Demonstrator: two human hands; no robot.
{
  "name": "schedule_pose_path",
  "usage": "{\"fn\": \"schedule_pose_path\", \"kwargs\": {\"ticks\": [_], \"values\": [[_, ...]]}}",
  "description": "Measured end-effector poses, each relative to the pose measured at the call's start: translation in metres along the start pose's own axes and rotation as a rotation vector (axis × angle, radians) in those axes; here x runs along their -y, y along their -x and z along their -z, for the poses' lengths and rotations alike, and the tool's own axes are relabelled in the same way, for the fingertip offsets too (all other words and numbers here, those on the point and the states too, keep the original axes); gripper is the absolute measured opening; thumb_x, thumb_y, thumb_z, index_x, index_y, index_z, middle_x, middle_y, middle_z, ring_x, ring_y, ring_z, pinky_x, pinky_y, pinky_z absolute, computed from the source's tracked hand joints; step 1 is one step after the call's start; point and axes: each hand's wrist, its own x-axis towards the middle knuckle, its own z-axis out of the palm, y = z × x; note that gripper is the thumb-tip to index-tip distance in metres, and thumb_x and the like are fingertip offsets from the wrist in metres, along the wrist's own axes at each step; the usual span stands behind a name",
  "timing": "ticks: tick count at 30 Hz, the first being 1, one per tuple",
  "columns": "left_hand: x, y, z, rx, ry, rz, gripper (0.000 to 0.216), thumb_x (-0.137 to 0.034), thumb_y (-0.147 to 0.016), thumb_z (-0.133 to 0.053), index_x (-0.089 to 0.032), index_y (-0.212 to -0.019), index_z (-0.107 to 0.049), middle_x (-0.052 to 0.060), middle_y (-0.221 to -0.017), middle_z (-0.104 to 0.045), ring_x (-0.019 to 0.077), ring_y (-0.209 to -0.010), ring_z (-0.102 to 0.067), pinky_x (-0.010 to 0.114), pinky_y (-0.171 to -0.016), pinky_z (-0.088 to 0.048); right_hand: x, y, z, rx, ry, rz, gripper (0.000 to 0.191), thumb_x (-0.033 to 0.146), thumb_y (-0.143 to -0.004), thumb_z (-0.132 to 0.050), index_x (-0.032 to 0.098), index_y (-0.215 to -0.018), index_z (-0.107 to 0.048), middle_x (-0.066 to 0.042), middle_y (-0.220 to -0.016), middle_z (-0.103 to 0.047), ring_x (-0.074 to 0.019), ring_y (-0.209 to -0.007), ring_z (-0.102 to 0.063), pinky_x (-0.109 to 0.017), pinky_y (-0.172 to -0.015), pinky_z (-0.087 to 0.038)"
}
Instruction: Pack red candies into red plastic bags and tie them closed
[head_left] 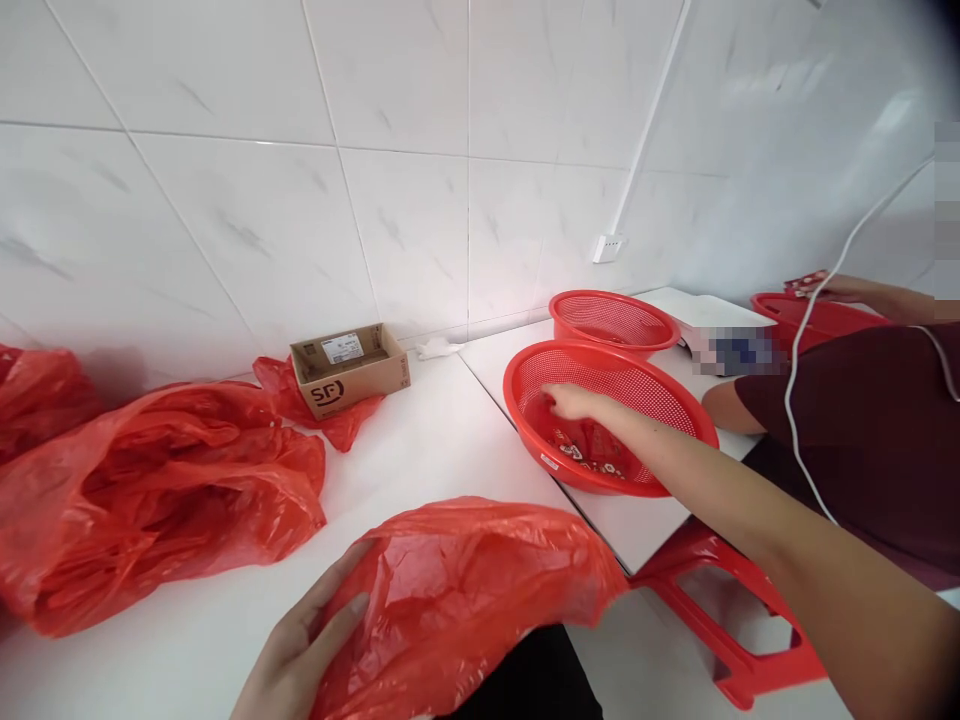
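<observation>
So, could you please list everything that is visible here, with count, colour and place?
plastic bag under the left hand: 1, red, near table edge
large plastic bag: 1, red, left on the table
other plastic bags: at least 2, red, far left and under the box
cardboard box: 1, brown, by the wall
near basket: 1, red, right table, small red packets inside
far basket: 1, red, behind it
stool: 1, red, below the tables
co-worker's sleeve: 1, dark maroon, right
left hand: 1, resting on the bag
right hand: 1, reaching into the near basket
</observation>
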Motion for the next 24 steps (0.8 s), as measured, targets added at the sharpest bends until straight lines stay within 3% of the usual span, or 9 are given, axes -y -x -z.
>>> {"fn": "schedule_pose_path", "kwargs": {"ticks": [5,9,11,13,17,21,24], "values": [[-0.007,0.002,-0.013,-0.066,0.137,0.036,0.062,-0.051,-0.074,-0.068,-0.032,-0.132,-0.057,0.001,-0.137,-0.059,0.0294,-0.122,-0.057,0.039,-0.099,-0.05,0.017,-0.004,0.023,0.198,-0.344,0.0,0.027,0.018,-0.092,-0.047,0.017,-0.116,-0.058,-0.011,-0.11,-0.068,-0.0161,-0.089,-0.069,-0.03,-0.078,-0.057],[-0.009,-0.001,-0.022,0.0,0.217,0.061,0.073,-0.048,-0.073,-0.071,-0.031,-0.14,-0.048,0.005,-0.13,-0.064,0.0284,-0.111,-0.064,0.04,-0.094,-0.053,0.061,0.031,0.022,0.517,-0.83,0.062,0.031,0.022,-0.094,-0.046,0.019,-0.124,-0.053,-0.009,-0.111,-0.066,-0.0171,-0.091,-0.069,-0.032,-0.078,-0.057],[-0.009,-0.002,-0.025,0.024,0.236,0.048,0.079,-0.046,-0.073,-0.072,-0.027,-0.144,-0.043,0.008,-0.127,-0.065,0.0282,-0.105,-0.067,0.04,-0.09,-0.054,0.082,0.052,0.008,0.687,-0.838,0.094,0.032,0.023,-0.095,-0.045,0.021,-0.126,-0.053,-0.007,-0.105,-0.067,-0.0173,-0.089,-0.069,-0.031,-0.075,-0.057],[-0.009,-0.002,-0.028,0.022,0.217,0.021,0.08,-0.046,-0.075,-0.07,-0.025,-0.146,-0.04,0.01,-0.128,-0.064,0.0277,-0.104,-0.067,0.039,-0.088,-0.055,0.096,0.067,-0.011,0.773,-0.686,0.111,0.034,0.023,-0.095,-0.043,0.024,-0.127,-0.053,-0.005,-0.105,-0.067,-0.0151,-0.081,-0.069,-0.028,-0.07,-0.056],[-0.005,-0.002,-0.027,0.033,0.028,-0.048,0.075,-0.046,-0.083,-0.062,-0.028,-0.149,-0.031,0.007,-0.143,-0.053,0.0257,-0.115,-0.061,0.037,-0.094,-0.051,0.106,0.078,-0.03,0.617,-0.353,0.097,0.035,0.022,-0.094,-0.045,0.027,-0.128,-0.053,-0.006,-0.116,-0.066,-0.0102,-0.063,-0.067,-0.023,-0.056,-0.053],[0.005,-0.001,-0.024,-0.035,-0.205,-0.183,0.068,-0.042,-0.085,-0.058,-0.03,-0.148,-0.035,0.005,-0.15,-0.044,0.0271,-0.135,-0.044,0.043,-0.11,-0.036,0.094,0.06,-0.005,0.506,-0.518,0.089,0.029,0.027,-0.095,-0.043,0.022,-0.121,-0.055,-0.008,-0.114,-0.067,-0.014,-0.075,-0.068,-0.025,-0.06,-0.057],[0.012,0.003,-0.023,-0.041,-0.343,-0.319,0.058,-0.04,-0.086,-0.058,-0.034,-0.142,-0.045,0.002,-0.152,-0.041,0.026,-0.144,-0.027,0.047,-0.117,-0.02,0.059,0.037,0.009,0.241,-0.317,0.03,0.029,0.029,-0.092,-0.049,0.023,-0.119,-0.057,-0.009,-0.113,-0.067,-0.0182,-0.084,-0.067,-0.03,-0.067,-0.057]]}}
